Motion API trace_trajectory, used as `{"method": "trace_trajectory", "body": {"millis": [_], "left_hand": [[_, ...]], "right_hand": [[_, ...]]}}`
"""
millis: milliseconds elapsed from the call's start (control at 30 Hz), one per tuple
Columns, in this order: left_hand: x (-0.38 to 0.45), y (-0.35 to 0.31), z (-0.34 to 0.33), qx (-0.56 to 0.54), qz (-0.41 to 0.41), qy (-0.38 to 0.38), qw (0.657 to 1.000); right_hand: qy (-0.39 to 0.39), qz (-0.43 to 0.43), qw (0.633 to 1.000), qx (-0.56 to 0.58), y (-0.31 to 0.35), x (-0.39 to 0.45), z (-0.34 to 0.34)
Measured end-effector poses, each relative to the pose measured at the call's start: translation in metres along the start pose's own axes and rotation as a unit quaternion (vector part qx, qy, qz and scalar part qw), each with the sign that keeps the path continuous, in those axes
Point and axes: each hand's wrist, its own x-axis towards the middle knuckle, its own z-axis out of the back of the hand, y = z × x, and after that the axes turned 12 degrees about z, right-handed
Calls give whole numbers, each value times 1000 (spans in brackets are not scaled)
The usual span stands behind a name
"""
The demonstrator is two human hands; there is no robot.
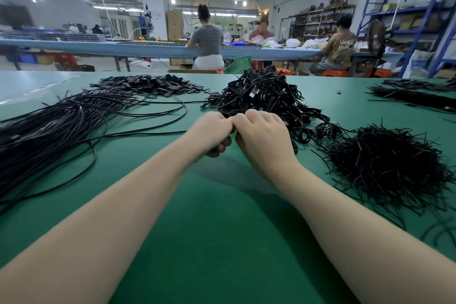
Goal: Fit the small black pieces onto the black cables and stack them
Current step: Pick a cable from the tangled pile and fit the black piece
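My left hand (211, 133) and my right hand (262, 136) meet knuckle to knuckle over the middle of the green table (222, 217), both curled closed. A thin black cable (148, 134) runs from the left straight into my left hand. What my right fingers pinch is hidden between the hands. A heap of small flat black pieces (150, 84) lies at the far left. A big bundle of long black cables (49, 126) fans over the left side. Right behind my hands is a tangled pile of cables (266, 96).
A mound of short black strands (385, 165) lies at the right, close to my right forearm. More black cable bundles (414, 95) lie at the far right edge. Beyond the table, three people sit at a long blue bench (148, 48); shelving stands at the right.
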Motion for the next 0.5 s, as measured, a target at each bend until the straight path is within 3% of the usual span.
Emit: {"method": "trace_trajectory", "body": {"millis": [133, 267, 333, 400, 500], "left_hand": [[-9, -5, 32, 45, 122, 108, 986], [-7, -1, 51, 47, 152, 151, 976], [-4, 3, 54, 27, 141, 144, 979], [1, 6, 56, 0, 99, 114, 989], [4, 8, 55, -33, 14, 120, 992]], "right_hand": [[-20, 38, 999, 25, 5, 3, -4], [-2, 33, 998, 56, 12, 8, -1], [11, -58, 982, 178, 15, 9, 2], [41, -185, 938, 291, 14, 8, 3], [17, -304, 882, 359, 11, 7, 2]]}}
